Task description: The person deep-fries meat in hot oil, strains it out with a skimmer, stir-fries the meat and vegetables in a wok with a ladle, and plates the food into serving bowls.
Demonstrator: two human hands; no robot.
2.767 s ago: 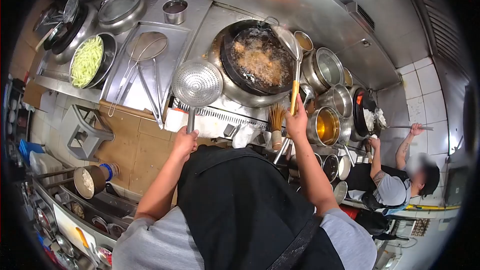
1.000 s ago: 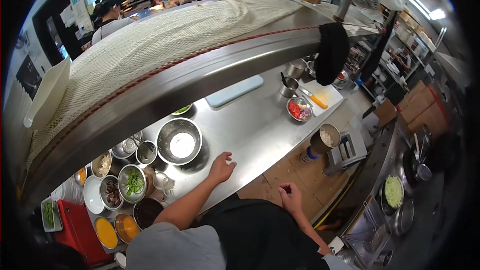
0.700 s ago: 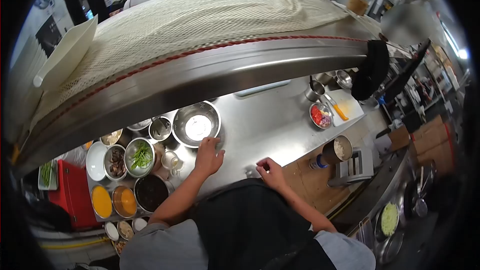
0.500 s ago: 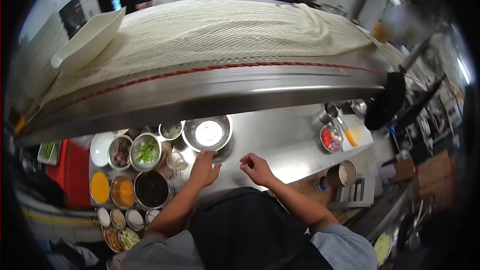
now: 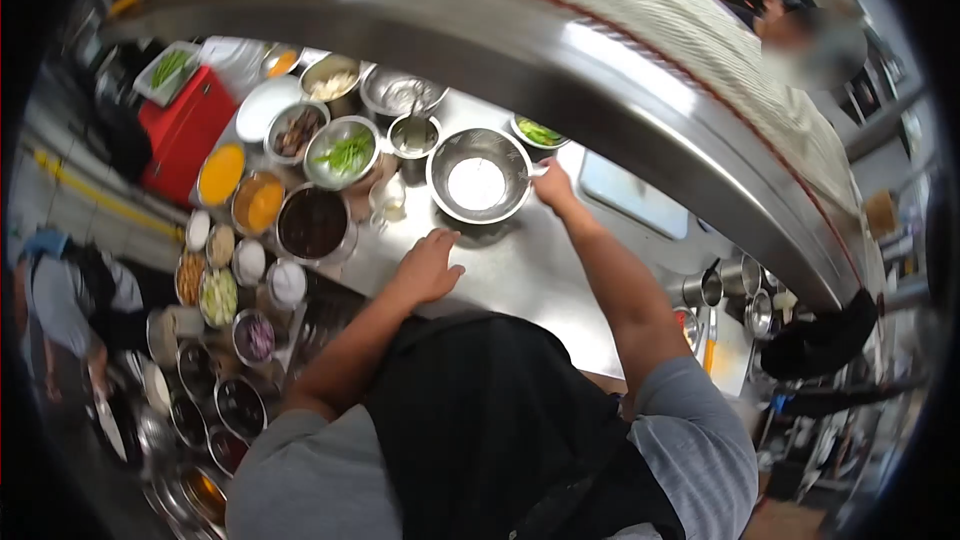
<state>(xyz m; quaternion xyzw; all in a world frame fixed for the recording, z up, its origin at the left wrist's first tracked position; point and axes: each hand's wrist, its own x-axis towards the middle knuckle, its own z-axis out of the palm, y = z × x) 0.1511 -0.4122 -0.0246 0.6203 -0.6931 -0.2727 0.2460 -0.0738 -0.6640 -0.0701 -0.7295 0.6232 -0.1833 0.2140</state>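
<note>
Head view shows a steel counter [image 5: 525, 275], left hand [image 5: 428, 266] spread, right hand [image 5: 550, 183] at bowl [image 5: 452, 166], grip unclear.

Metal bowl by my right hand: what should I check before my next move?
1. Metal bowl upright on the counter: ok.
2. Right hand at the bowl's rim: ok.
3. Firm grip: cannot tell, fingers partly hidden.
4. Left hand free: ok, nothing seen in it.
5. Space around the bowl: not ok, the greens bowl and a small pot sit close.
6. Bowl empty: cannot tell, bottom shows white, perhaps glare.
</note>
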